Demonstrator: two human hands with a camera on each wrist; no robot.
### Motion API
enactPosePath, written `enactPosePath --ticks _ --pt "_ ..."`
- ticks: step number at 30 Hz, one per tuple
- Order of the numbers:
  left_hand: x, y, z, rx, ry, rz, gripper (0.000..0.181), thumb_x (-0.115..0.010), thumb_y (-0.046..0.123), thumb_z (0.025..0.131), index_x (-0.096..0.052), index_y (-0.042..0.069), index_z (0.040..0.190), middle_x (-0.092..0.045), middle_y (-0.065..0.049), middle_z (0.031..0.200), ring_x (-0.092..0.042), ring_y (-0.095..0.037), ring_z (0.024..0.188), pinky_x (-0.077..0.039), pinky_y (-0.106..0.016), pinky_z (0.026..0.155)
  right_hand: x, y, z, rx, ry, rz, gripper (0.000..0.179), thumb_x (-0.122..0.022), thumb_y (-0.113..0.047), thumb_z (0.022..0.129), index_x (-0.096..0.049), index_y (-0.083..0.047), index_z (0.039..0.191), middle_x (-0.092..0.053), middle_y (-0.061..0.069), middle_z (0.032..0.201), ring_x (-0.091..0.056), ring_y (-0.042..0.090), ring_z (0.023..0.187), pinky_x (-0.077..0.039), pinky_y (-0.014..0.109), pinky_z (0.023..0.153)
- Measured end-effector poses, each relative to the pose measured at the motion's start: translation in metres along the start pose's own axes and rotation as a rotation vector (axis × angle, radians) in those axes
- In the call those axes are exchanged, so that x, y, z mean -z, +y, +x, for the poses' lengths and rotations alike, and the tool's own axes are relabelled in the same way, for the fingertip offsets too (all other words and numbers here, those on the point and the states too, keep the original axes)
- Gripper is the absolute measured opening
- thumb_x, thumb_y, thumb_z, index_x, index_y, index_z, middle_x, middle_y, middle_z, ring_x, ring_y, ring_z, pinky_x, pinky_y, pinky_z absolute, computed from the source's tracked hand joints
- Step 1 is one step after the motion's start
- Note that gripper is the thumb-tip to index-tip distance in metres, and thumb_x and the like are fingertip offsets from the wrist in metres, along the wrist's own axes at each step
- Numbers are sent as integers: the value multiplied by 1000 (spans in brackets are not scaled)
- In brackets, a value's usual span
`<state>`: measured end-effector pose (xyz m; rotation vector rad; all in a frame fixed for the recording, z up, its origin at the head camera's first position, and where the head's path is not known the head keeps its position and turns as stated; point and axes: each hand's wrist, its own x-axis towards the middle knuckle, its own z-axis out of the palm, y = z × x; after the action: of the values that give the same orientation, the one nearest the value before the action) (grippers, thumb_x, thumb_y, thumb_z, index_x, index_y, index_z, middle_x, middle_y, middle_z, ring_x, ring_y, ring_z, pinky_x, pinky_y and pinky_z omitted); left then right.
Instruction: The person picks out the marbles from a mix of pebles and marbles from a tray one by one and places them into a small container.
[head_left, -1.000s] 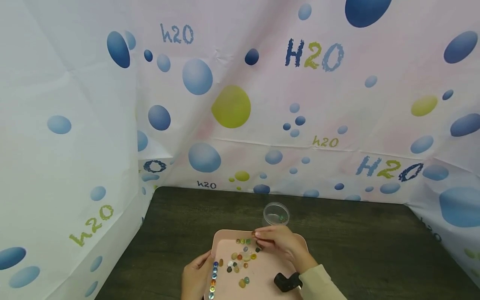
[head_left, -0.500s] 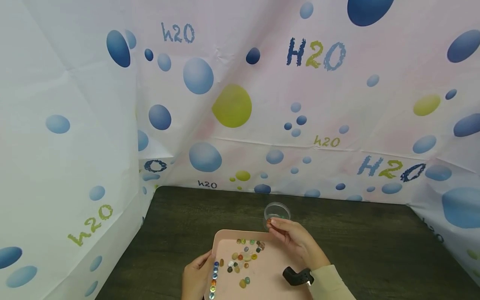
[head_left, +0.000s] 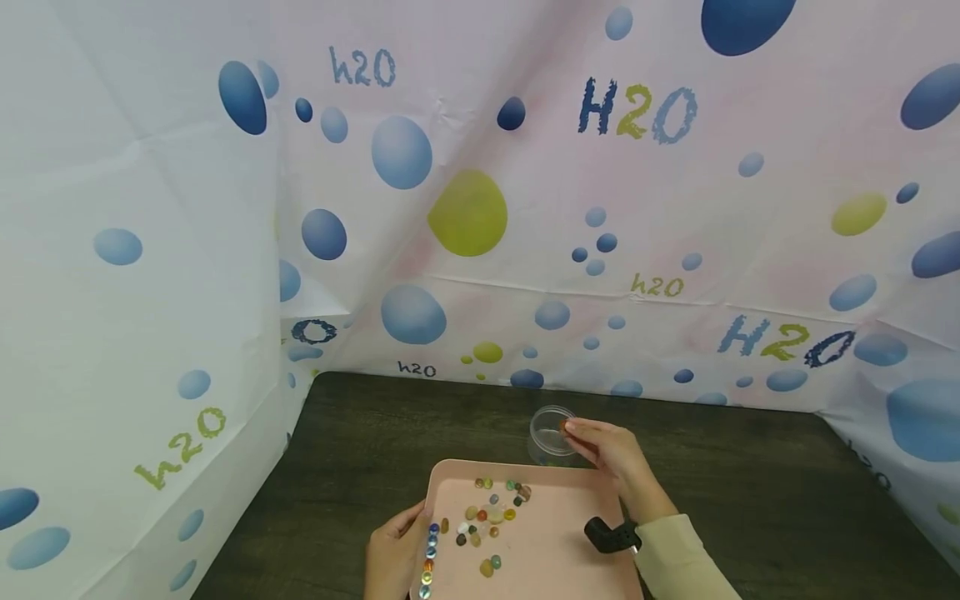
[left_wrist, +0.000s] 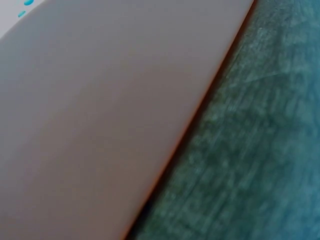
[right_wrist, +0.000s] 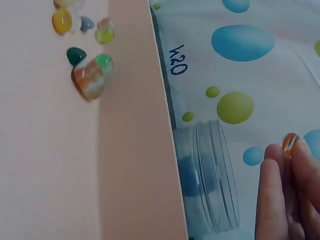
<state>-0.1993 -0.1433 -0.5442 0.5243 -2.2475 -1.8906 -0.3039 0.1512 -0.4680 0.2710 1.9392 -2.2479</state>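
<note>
My right hand (head_left: 618,462) pinches an orange glass marble with a pale stripe (right_wrist: 290,144) between thumb and fingertips, at the right rim of a round clear plastic jar (head_left: 546,448). The jar is open-topped and stands just behind the pink tray (head_left: 555,533). At the tray's left side my left hand (head_left: 393,554) grips the edge, its fingers partly hidden. Only the tray's outer wall (left_wrist: 125,100) fills most of the left wrist view. A column of marbles (head_left: 431,552) lies along the tray's left side. Smooth stones (head_left: 495,515) lie scattered in its middle.
Two small marbles (head_left: 483,483) and a larger brown banded stone (right_wrist: 90,77) lie near the tray's far side. A black wrist camera (head_left: 611,536) hangs from my right wrist above the tray. Behind the dark wooden table (head_left: 420,425) hangs a bubble-printed sheet (head_left: 480,275).
With the orange marble pinched, my right hand has risen from the tray's far edge and moved away and rightward to the jar. The left hand still grips the tray.
</note>
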Motion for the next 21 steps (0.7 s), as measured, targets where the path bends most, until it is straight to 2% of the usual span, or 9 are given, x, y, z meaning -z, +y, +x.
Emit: enactPosePath --ticks 4,6,8,9,11,13,15,17,21 --pt "0 0 0 -5 -4 5 37 -70 28 93 -72 -2 115 -74 -20 109 -72 -27 97 -61 -32 78 -1 -3 2 72 62 -135 45 -75 -13 89 -63 6 127 -77 3 101 -74 12 95 -56 32 94" --pt "0 -1 1 -5 -4 9 37 -70 28 93 -73 -1 115 -75 -20 108 -73 -25 94 -61 -30 75 -3 -4 3 123 75 -242 41 -75 -15 89 -66 6 123 -77 8 106 -74 18 99 -57 35 94" --pt "0 -1 1 -6 -3 13 37 -71 29 93 -73 -1 115 -75 -19 107 -73 -24 92 -61 -29 73 -4 -5 4 187 89 -393 36 -74 -19 90 -70 3 119 -76 11 109 -73 22 100 -58 38 92" --pt "0 -1 1 -6 -3 13 37 -71 29 93 -73 -1 115 -75 -19 107 -73 -23 92 -61 -29 73 -5 -6 5 217 100 -465 34 -74 -21 90 -72 1 117 -76 11 110 -73 22 99 -60 38 89" --pt "0 -1 1 -2 -3 13 38 -71 30 93 -73 -1 115 -75 -19 107 -73 -23 92 -61 -29 73 -6 -8 8 275 118 -610 28 -74 -23 90 -76 -4 110 -76 13 107 -71 25 87 -60 36 75" --pt "0 -1 1 2 -3 4 38 -71 29 92 -73 -1 115 -75 -19 107 -73 -23 91 -61 -29 73 -8 -10 10 324 132 -738 22 -74 -23 89 -79 -8 105 -77 13 104 -68 23 81 -52 31 63" --pt "0 -1 1 6 -5 -4 38 -71 29 92 -72 -2 115 -75 -20 107 -73 -23 91 -61 -29 72 -11 -12 12 358 121 -822 19 -74 -20 89 -80 -8 102 -77 14 103 -68 26 79 -44 27 57" --pt "0 -1 1 6 -4 -6 38 -71 29 92 -72 -2 115 -75 -20 107 -73 -23 91 -61 -28 72 -14 -13 14 382 98 -884 17 -74 -17 89 -80 -7 100 -77 16 102 -70 29 79 -41 26 55" --pt "0 -1 0 0 4 -1 37 -72 28 92 -73 -1 114 -75 -19 106 -73 -22 90 -60 -25 71 -21 -13 16 379 73 -949 14 -73 -11 88 -80 -4 98 -77 16 99 -72 27 82 -48 25 57"
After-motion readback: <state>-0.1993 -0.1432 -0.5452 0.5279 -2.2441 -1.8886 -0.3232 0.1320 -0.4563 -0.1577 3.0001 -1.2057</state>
